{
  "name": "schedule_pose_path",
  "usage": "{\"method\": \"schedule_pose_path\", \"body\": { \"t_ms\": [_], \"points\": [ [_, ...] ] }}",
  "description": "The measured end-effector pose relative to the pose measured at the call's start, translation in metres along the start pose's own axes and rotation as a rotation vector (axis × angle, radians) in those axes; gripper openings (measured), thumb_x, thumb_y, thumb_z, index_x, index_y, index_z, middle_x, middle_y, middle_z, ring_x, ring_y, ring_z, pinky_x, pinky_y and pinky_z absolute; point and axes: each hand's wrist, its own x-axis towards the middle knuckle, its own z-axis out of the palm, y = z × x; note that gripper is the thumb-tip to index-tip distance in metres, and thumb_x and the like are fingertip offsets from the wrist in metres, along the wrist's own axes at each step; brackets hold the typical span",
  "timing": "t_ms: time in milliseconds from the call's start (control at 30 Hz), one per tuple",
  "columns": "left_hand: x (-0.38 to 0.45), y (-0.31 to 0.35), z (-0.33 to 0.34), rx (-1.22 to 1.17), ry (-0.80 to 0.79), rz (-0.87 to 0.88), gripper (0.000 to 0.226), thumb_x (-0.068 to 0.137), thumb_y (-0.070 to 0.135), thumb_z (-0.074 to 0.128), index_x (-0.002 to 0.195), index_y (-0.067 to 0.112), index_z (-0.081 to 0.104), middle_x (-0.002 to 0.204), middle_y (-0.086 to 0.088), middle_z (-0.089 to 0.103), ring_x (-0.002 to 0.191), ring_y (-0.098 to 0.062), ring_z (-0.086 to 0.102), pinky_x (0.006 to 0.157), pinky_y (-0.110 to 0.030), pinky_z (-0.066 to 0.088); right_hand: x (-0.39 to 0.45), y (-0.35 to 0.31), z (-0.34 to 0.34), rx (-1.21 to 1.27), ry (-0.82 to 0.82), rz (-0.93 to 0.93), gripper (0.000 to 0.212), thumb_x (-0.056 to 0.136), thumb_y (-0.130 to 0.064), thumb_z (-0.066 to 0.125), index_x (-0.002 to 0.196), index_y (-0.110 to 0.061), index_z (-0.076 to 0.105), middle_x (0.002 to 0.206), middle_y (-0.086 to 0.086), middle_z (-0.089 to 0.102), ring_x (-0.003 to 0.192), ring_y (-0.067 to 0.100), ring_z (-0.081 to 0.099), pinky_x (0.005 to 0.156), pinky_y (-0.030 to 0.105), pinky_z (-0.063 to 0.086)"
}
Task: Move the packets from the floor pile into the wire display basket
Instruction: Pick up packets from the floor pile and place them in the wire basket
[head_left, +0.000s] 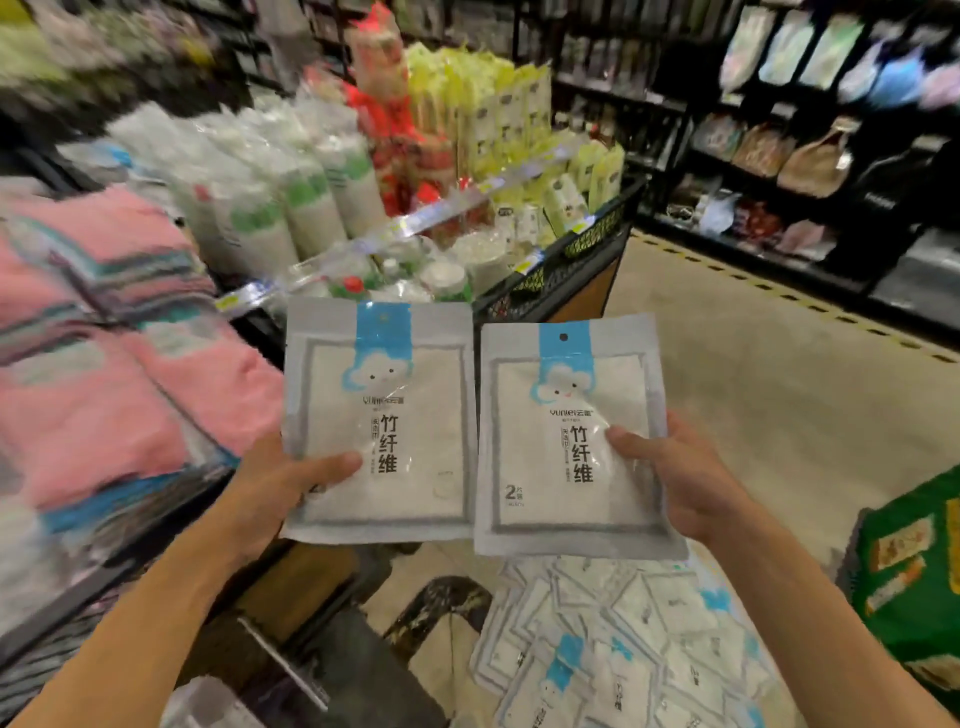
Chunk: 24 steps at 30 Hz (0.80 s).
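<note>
- A grey-and-white packet with a blue cloud header (379, 421) is pinched at its lower left edge by the left hand (280, 488), thumb laid across the front.
- A second matching packet (571, 441) is gripped at its right edge by the right hand (680, 478), thumb likewise on the front; both are held upright in the air, side by side, edges near or just touching.
- The floor pile of packets (623, 649) is seen below the right forearm, with many pieces left to be moved.
- The black wire display basket (561, 260) is seen ahead, already crowded with bottles and bags behind a price rail (415, 223).
- A slip is judged possible: the glossy film is held by one edge only, so a packet could be dropped back to the floor.
- Standing goods could be knocked over if the packets are pushed in carelessly, since free space appears scarce.
- A wrong bin could be chosen; the pink towels (104, 332) lie close at left.
</note>
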Motion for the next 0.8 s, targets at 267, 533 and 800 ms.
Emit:
{"method": "schedule_pose_path", "body": {
  "t_ms": [267,533,800],
  "points": [
    [-0.168,0.023,-0.069,-0.157,0.314,0.071,0.101,0.025,0.046,0.103,0.114,0.009,0.073,0.112,-0.011,0.077,0.106,-0.031,0.073,0.087,-0.041,0.062,-0.065,-0.050,0.080,-0.027,-0.345,-0.112,0.033,0.094,0.006,0.063,0.120,-0.014,0.066,0.111,0.016,0.077,0.097,0.033,0.076,0.075,0.046,0.065],
    [-0.347,-0.007,-0.102,-0.317,0.603,0.012,0.064,0.065,0.022,0.091,0.123,0.011,0.066,0.118,-0.011,0.075,0.108,-0.028,0.073,0.095,-0.046,0.056,-0.146,-0.028,0.154,-0.083,-0.648,-0.030,0.028,0.096,0.000,0.063,0.119,-0.016,0.064,0.105,0.012,0.079,0.091,0.030,0.078,0.064,0.041,0.065],
    [-0.456,-0.059,-0.146,-0.497,0.718,-0.013,0.113,0.023,0.036,0.105,0.125,0.007,0.066,0.121,-0.012,0.074,0.107,-0.028,0.073,0.076,-0.032,0.063,-0.209,0.023,0.237,-0.174,-0.805,0.045,0.031,0.095,-0.002,0.066,0.122,-0.015,0.063,0.107,0.014,0.078,0.091,0.031,0.078,0.063,0.040,0.064]
  ]
}}
